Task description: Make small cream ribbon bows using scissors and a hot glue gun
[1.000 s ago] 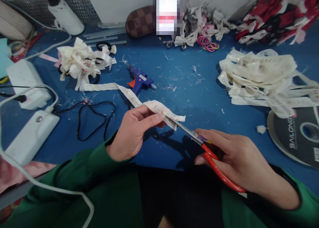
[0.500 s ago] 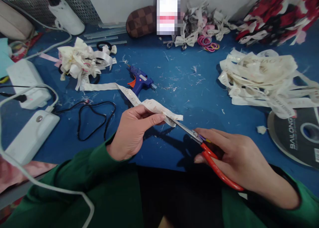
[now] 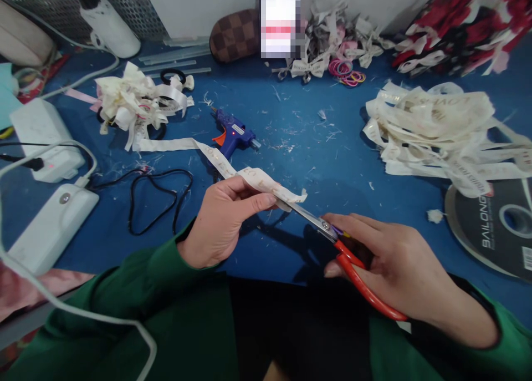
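Near the middle of the blue table, my left hand (image 3: 224, 220) pinches a folded cream ribbon (image 3: 257, 178) between thumb and fingers. The ribbon's tail runs back left to a heap of cream bows (image 3: 133, 101). My right hand (image 3: 390, 264) is wrapped round the red handles of the scissors (image 3: 361, 286). The scissor blades point up and left, lying against the ribbon just right of my left thumb. The blades look nearly closed, and their tips are hidden at the ribbon.
A blue glue gun (image 3: 235, 134) lies beyond my left hand. Loose ribbons (image 3: 436, 126) and a black spool (image 3: 490, 225) are at the right. A power strip (image 3: 54, 225) and black cord (image 3: 160, 189) lie left. A phone (image 3: 280, 20) stands at the back beside a checkered case (image 3: 235, 37).
The scissor blades have closed somewhat on the ribbon. The ribbon's free end has shifted and curled up at its tip. Both hands have barely moved.
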Tool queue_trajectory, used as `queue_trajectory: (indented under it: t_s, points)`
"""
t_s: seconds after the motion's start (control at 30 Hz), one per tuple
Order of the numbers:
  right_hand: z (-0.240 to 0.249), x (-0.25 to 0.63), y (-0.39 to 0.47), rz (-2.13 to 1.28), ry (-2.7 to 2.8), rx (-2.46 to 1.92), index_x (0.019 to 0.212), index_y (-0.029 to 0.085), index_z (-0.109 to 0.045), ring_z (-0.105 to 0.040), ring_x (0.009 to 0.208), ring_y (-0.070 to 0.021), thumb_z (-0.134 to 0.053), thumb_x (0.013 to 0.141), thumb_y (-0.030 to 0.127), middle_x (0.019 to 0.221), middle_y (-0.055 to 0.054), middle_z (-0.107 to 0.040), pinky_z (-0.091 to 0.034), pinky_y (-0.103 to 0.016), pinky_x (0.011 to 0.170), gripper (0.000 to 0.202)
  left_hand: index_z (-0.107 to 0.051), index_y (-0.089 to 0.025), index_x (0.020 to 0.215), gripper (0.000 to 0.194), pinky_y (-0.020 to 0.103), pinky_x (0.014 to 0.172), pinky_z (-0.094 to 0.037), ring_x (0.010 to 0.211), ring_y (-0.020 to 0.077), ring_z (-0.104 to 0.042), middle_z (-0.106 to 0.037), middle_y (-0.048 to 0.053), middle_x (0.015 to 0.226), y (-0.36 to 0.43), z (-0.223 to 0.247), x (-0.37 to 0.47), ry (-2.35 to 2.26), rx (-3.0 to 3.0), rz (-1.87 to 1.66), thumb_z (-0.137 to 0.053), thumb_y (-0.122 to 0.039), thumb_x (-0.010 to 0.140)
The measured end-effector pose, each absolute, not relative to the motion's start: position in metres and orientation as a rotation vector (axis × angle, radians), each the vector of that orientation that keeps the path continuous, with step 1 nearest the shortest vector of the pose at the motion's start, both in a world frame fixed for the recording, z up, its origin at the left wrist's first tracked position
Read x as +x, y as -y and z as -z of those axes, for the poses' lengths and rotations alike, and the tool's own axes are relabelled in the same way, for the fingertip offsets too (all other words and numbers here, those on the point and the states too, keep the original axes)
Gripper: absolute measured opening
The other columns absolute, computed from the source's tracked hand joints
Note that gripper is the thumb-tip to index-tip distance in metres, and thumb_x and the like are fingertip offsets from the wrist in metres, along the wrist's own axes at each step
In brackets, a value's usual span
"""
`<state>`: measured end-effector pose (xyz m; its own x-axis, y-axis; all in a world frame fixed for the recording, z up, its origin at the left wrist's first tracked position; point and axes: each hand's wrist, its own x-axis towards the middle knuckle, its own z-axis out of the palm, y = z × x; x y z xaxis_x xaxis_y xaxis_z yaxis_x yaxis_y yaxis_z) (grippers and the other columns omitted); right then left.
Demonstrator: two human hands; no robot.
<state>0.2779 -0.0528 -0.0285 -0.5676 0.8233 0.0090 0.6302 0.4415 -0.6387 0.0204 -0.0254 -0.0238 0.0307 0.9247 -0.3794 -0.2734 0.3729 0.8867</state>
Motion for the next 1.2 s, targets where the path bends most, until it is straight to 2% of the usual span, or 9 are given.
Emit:
queue_trajectory:
  t_s: [0.2,0.37,0.7,0.97,1.2]
  points:
    - [0.0293,0.2783,0.0519,-0.900,2.378,-1.237,0.128,0.023,-0.060,-0.062,0.056,-0.0145,-0.065,0.095,0.049,0.085,-0.004,-0.071,-0.044,-0.025,0.049,0.042,-0.082,-0.019,0.084,0.014,0.023,0.077,-0.060,0.076,0.0143,-0.073,-0.079,0.003,0.081,0.0261,0.0244,0.0213,-1.153,0.693,-1.056,-0.089,-0.018,0.071]
    - [0.0299,0.2801,0.0532,-0.883,2.374,-1.218,0.126,0.022,-0.061,-0.064,0.058,-0.0154,-0.064,0.095,0.052,0.090,-0.006,-0.074,-0.044,-0.026,0.051,0.043,-0.082,-0.019,0.085,0.014,0.020,0.076,-0.060,0.076,0.0133,-0.074,-0.079,0.002,0.081,0.0262,0.0249,0.0214,-1.124,0.693,-1.075,-0.089,-0.017,0.072]
    - [0.0293,0.2794,0.0537,-0.860,2.376,-1.179,0.126,0.021,-0.061,-0.062,0.056,-0.0150,-0.063,0.096,0.049,0.083,-0.004,-0.072,-0.044,-0.026,0.051,0.041,-0.083,-0.019,0.084,0.015,0.015,0.073,-0.059,0.073,0.0097,-0.072,-0.079,0.000,0.079,0.0251,0.0243,0.0215,-1.134,0.678,-1.089,-0.089,-0.015,0.072]
    - [0.0300,0.2764,0.0536,-0.809,2.384,-1.230,0.127,0.022,-0.061,-0.058,0.051,-0.0126,-0.067,0.092,0.054,0.085,-0.004,-0.072,-0.042,-0.024,0.047,0.047,-0.082,-0.019,0.087,0.013,0.020,0.076,-0.061,0.075,0.0134,-0.075,-0.080,0.002,0.081,0.0269,0.0245,0.0212,-1.081,0.728,-1.066,-0.087,-0.014,0.075]
    - [0.0294,0.2768,0.0538,-0.835,2.391,-1.224,0.125,0.022,-0.062,-0.061,0.054,-0.0141,-0.065,0.094,0.054,0.085,-0.004,-0.072,-0.043,-0.025,0.048,0.045,-0.083,-0.020,0.088,0.016,0.018,0.076,-0.061,0.077,0.0123,-0.075,-0.080,0.001,0.082,0.0279,0.0257,0.0209,-1.122,0.740,-1.044,-0.088,-0.015,0.074]
